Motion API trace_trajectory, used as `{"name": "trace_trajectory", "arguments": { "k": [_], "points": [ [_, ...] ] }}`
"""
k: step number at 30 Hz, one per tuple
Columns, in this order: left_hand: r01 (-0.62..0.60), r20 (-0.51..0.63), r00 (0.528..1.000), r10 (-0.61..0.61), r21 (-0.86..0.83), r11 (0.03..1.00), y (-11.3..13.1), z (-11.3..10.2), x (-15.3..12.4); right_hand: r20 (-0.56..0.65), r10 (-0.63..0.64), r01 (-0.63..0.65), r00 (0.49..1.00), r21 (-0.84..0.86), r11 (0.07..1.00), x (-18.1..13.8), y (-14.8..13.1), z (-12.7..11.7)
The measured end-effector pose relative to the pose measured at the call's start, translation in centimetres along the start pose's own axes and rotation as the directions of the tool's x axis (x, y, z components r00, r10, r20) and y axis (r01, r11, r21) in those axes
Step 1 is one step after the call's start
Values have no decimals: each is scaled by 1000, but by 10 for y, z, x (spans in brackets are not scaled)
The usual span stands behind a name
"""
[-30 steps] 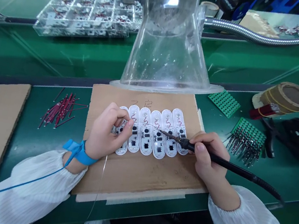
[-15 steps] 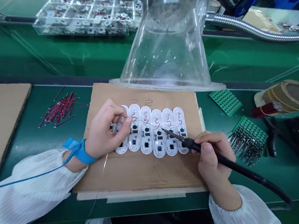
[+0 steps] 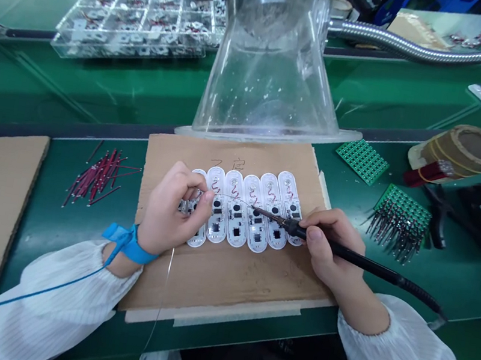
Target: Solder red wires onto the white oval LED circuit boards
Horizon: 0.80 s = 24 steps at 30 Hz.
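Observation:
Several white oval circuit boards lie side by side in a row on a cardboard sheet. My left hand is closed over the row's left end, pinching a thin solder wire that trails down past the cardboard's front edge. The wire's free end reaches right across the boards. In my right hand is a black soldering iron, held like a pen. Its tip is at the wire's end above one of the middle boards; whether they touch I cannot tell. My left hand hides part of the leftmost boards.
A clear fume hood hangs just behind the boards. Red wires lie left. Green boards, one under dark pin-like leads, pliers and a cardboard roll are right. A divided parts box stands on the shelf.
My right hand has moved left with the soldering iron, bringing its tip leftward along the boards to the wire's end. My left hand has hardly moved.

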<state>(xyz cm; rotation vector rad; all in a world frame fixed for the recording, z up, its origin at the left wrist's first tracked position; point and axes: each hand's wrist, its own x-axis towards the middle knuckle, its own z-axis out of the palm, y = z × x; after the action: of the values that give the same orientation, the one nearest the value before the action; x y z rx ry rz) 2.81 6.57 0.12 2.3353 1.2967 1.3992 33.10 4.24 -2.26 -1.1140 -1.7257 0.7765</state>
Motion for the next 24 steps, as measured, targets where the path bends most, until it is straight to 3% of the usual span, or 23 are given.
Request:
{"name": "trace_trajectory", "arguments": {
  "k": [9,24],
  "points": [
    [-29,35,999,28,35,999,0,-1,1,3,-20,20,1000,-45,999,-1,0,-1],
    [-2,-6,1000,2,4,1000,-1,-1,-4,23,-46,48,999,-64,997,1,-4,-1]
  ]
}}
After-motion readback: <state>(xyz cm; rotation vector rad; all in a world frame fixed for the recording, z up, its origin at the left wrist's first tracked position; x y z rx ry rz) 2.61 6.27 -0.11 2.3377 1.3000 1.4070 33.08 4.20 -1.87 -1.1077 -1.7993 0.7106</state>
